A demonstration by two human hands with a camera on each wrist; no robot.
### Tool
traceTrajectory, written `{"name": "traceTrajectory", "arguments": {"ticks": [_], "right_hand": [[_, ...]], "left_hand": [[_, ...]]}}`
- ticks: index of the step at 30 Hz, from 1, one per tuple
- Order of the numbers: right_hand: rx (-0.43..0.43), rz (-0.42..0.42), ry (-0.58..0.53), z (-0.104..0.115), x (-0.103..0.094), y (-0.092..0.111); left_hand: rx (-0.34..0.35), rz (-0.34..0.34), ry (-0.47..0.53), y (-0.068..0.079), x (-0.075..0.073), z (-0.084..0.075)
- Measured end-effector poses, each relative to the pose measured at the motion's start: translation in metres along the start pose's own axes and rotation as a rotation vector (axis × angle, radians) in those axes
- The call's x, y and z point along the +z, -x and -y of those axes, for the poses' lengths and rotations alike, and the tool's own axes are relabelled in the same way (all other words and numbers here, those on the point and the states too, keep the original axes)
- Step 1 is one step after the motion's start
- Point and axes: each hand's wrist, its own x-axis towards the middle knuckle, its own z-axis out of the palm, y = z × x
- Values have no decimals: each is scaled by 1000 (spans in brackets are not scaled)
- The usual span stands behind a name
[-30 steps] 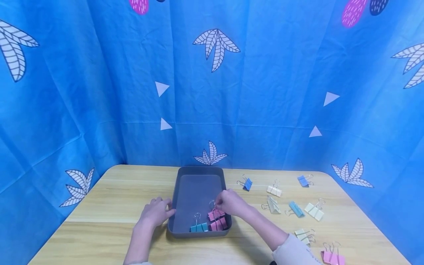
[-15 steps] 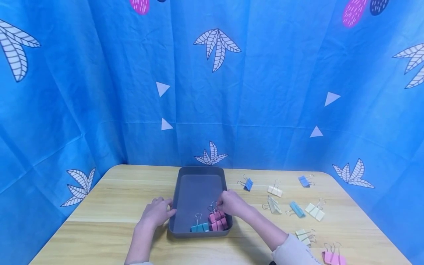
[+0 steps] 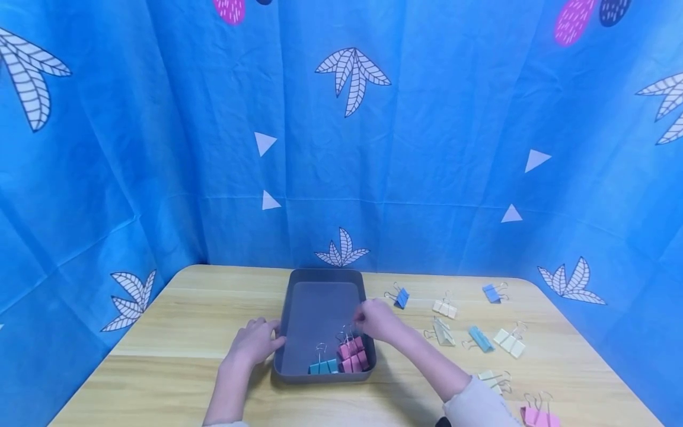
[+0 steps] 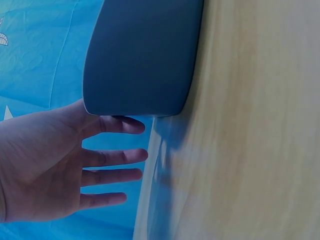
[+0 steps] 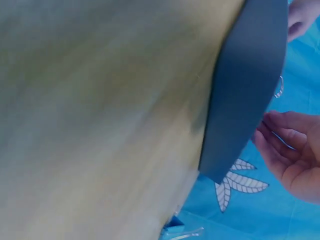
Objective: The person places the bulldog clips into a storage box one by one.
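Observation:
A dark grey tray (image 3: 320,308) sits on the wooden table. In its near part lie a teal binder clip (image 3: 323,367) and two pink binder clips, the rear one (image 3: 350,346) against the front one (image 3: 355,362), wire handles upward. My left hand (image 3: 253,341) rests at the tray's left rim, fingers straight in the left wrist view, with the thumb hidden behind the tray wall. My right hand (image 3: 380,321) hovers over the right rim, just above the pink clips. Its fingers are loosely bent, and nothing shows between them in the right wrist view (image 5: 295,152).
Right of the tray lie several binder clips: a blue one (image 3: 401,298), another blue one (image 3: 492,293), a cream one (image 3: 444,309), a teal one (image 3: 481,339), and a pink one (image 3: 540,417) near the front. A blue curtain (image 3: 341,148) hangs behind the table.
My right hand has let go of the rear pink clip and drawn slightly up and right. That clip stays in the tray. My left hand keeps its place at the left rim.

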Motion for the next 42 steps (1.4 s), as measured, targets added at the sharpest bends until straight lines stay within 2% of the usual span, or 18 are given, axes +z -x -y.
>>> {"name": "traceTrajectory", "arguments": {"ticks": [6,12,18,36,39,42], "right_hand": [[-30,-62,27,-2,-21,-6],[33,-112,32,-3,-40,-13],[74,-205,35,-5,-53,-23],[385,-341,-14,-58,-48,-37],[425,-332,-23,-65,-48,-37],[459,-282,9,-74,-45,-35]], "left_hand": [[0,-1,8,1,-2,0],[-8,3,20,2,-2,0],[-13,4,18,3,-3,-1],[-13,10,14,2,1,2],[-7,4,11,2,1,1],[-2,-2,15,2,1,0]]}}
